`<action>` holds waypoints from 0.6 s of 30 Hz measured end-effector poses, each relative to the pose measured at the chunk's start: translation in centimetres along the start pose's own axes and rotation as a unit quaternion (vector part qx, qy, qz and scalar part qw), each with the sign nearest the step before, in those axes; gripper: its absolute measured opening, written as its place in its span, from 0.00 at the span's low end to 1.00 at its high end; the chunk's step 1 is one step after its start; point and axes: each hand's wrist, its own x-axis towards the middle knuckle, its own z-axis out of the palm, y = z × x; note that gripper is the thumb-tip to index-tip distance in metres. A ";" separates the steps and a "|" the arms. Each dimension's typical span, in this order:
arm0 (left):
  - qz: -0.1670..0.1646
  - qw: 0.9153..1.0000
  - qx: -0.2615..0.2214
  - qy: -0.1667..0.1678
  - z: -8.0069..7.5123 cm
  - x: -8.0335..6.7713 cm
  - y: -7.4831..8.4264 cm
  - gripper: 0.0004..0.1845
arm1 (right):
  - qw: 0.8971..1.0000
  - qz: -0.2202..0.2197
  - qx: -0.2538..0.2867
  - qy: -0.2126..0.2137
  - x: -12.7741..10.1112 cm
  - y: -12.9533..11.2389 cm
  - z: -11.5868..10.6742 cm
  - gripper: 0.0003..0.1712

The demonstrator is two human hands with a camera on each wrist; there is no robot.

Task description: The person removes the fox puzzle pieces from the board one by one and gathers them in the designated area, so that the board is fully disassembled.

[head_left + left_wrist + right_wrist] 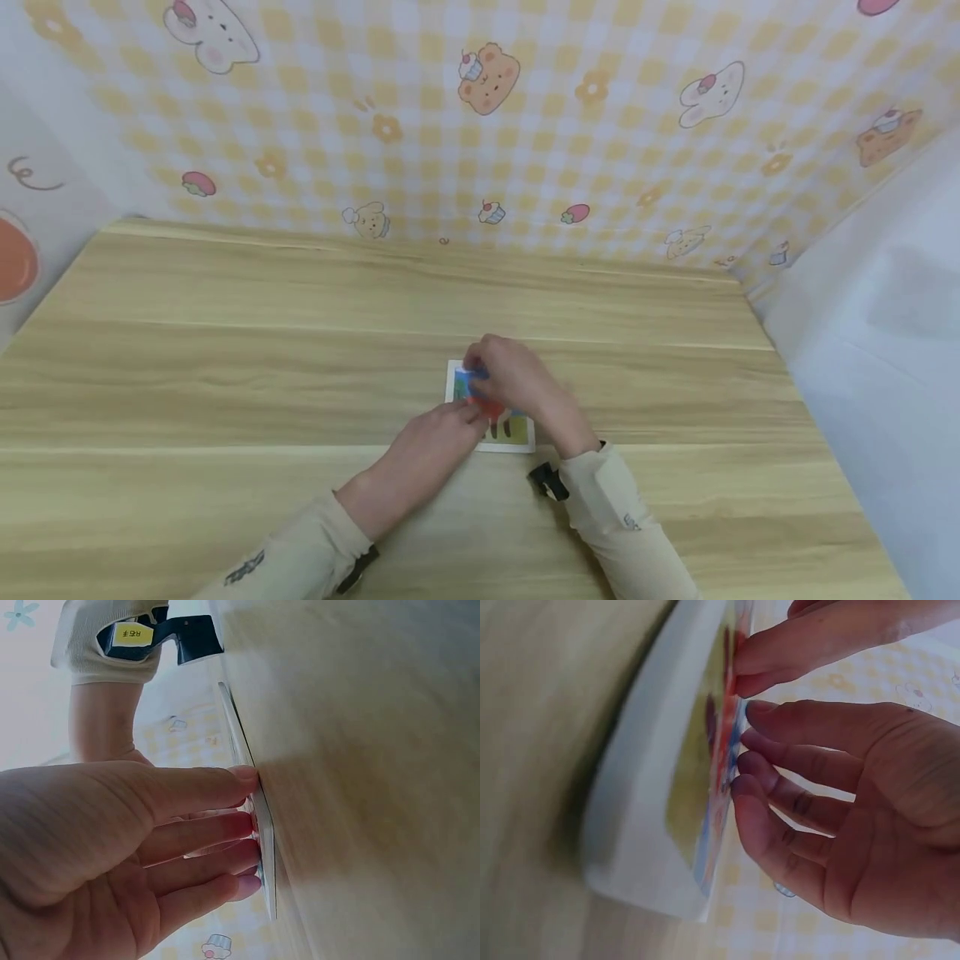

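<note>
1. One picture board (517, 433) lies flat on the worktop (225, 375), near the middle of its front half; two hands work on it.
2. The left hand (435, 442) comes in from the near left, its fingers (202, 825) straight and close together, tips pressing the board's (262, 840) face.
3. The right hand (513, 379) covers the far part of the board, its fingers (795, 765) loosely spread, tips touching the coloured surface (720, 772).
4. Red and blue patches show between the two hands; whether these are loose pieces or print, I cannot tell.
5. Most of the picture is hidden by the hands, and the right wrist view is blurred.
6. The board is a white, thick, rectangular slab with rounded corners; the worktop is pale wood grain.
7. Two beige sleeves (622, 525) are cut off at the lower edge, each bearing one black strap.
</note>
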 end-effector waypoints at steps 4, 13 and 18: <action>0.000 1.000 -0.005 0.006 0.2 -0.1 0.0 0.18 | 1.000 0.006 -0.020 -0.002 0.0 -0.4 0.2 0.13; -0.003 1.000 -0.012 0.005 0.4 -0.3 -0.2 0.20 | 0.999 0.016 0.011 -0.033 0.1 -0.5 0.6 0.15; 0.003 1.000 -0.021 0.003 0.5 -0.1 -0.2 0.20 | 0.998 0.021 0.042 -0.048 -0.1 0.0 0.5 0.16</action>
